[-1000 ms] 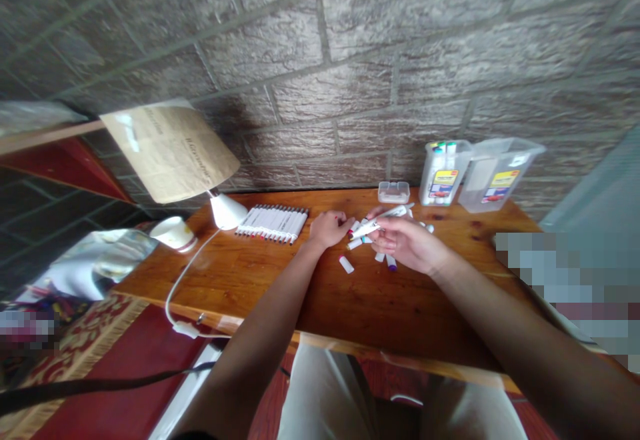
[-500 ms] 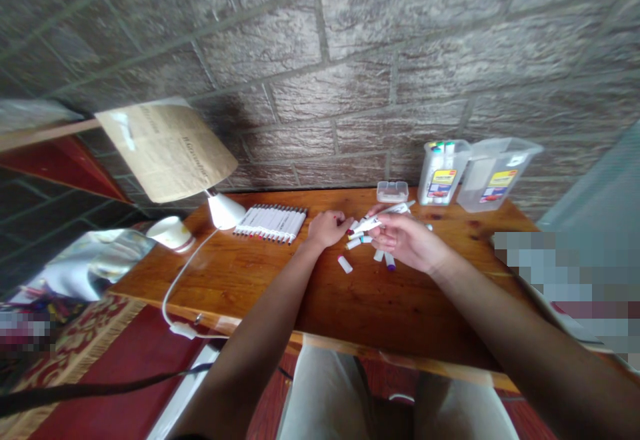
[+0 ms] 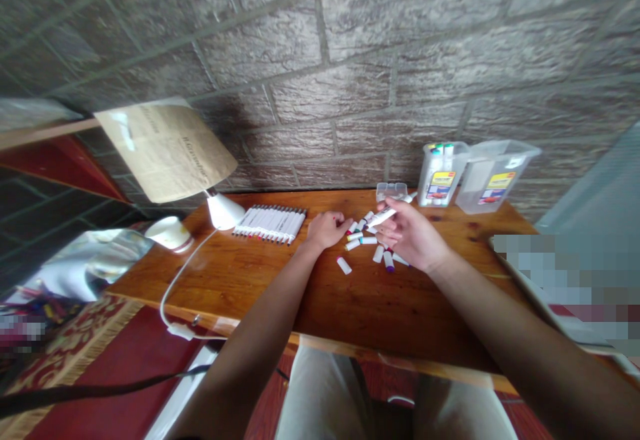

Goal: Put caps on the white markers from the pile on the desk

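A: Right hand (image 3: 407, 237), right of frame centre; fingers and thumb closed around a white marker (image 3: 384, 217)—little gap in that grip; the barrel slants from upper right to lower left, probably so its lower end stays in sight.

B: Left hand (image 3: 324, 229)?

A: Near centre, resting on the wooden table (image 3: 360, 307); fingers loosely curled beside the loose marker caps (image 3: 345, 265); I cannot tell whether it has hold of one.

B: Why the layout?

A: Caps lie scattered between and just below the hands, likely for short reach; the row of markers (image 3: 273, 223), left of centre, lies side by side—perhaps to keep each distinct; more stand in a clear container (image 3: 437, 177) at right, whose walls keep them upright.

B: Arms?

A: Both come up from the lower edge and converge; left wrist low, palm down; right hand raised a little, palm turned inward.
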{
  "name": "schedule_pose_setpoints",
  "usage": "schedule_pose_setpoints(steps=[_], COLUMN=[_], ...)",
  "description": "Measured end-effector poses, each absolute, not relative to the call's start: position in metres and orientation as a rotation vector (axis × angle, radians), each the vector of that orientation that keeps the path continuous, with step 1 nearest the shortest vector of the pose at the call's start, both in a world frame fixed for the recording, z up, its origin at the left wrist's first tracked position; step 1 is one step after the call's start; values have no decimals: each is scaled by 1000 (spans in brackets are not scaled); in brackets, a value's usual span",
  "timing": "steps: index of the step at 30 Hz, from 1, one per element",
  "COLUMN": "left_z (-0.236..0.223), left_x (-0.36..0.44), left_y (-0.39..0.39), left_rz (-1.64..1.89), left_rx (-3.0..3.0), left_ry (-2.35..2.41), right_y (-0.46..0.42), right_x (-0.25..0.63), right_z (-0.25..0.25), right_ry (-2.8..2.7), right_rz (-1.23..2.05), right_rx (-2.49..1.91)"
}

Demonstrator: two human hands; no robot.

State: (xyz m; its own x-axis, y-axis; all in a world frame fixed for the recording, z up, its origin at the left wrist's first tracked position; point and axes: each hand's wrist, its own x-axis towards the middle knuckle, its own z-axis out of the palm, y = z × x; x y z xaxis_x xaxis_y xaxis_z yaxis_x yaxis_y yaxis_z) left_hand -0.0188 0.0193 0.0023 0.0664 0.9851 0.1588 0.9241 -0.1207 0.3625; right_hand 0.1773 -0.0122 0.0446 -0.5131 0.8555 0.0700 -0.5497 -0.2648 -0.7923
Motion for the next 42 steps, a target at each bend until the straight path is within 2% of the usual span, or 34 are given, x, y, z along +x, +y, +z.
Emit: schedule_pose_setpoints(steps=[42], left_z=[5], left_x=[-19], left_y=[19], left_rz=[501], left_rx=[2167], left_ry=[1954], right_y=[-16], right_x=[175], right_z=[46], right_ry=[-966], right_rz=[1991], right_rx=[-484])
